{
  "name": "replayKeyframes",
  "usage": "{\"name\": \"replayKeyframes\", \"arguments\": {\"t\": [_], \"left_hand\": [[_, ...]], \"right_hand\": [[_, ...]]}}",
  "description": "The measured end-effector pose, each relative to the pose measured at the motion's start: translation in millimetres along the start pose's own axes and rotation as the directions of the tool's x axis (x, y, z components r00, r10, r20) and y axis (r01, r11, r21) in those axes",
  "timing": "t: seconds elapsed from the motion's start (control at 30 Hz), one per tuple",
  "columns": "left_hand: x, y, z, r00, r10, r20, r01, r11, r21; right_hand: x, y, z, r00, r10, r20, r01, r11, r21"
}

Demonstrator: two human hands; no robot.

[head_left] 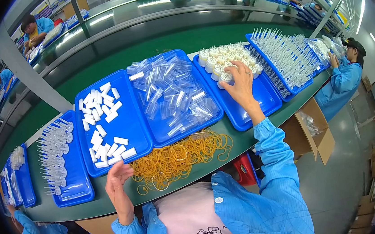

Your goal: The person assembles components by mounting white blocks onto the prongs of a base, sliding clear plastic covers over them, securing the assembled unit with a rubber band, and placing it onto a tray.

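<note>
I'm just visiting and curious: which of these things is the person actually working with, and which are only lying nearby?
In use:
right hand on the round white caps in their blue tray
left hand at the tray of white blocks

Lying about:
clear tubes
yellow rubber bands
cardboard box

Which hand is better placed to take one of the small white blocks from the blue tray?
Left. The left hand hovers at the near edge of the tray with the white blocks; the right hand is far away on the round white caps.

Blue trays (130, 122), yellow rubber bands (177, 156)
</note>
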State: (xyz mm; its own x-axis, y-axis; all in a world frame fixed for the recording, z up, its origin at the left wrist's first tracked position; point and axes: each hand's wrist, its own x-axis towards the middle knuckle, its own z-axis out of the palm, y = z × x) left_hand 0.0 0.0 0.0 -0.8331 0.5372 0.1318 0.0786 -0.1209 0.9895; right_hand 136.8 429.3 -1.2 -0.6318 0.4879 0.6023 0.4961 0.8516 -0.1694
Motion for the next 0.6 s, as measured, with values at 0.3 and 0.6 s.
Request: {"name": "replayKeyframes", "arguments": {"t": [0.3,0.6], "left_hand": [[1.9,-5.1,-39.1,0.991,0.042,-0.130,-0.031,0.996,0.082],[12.0,-8.2,-162.3,0.887,0.122,-0.446,0.042,0.939,0.340]], "right_hand": [[-8.7,0.7,-23.5,0.986,0.084,-0.146,-0.064,0.989,0.135],[-6.7,-91.9,-147.5,0.826,-0.533,-0.183,-0.253,-0.642,0.724]]}}
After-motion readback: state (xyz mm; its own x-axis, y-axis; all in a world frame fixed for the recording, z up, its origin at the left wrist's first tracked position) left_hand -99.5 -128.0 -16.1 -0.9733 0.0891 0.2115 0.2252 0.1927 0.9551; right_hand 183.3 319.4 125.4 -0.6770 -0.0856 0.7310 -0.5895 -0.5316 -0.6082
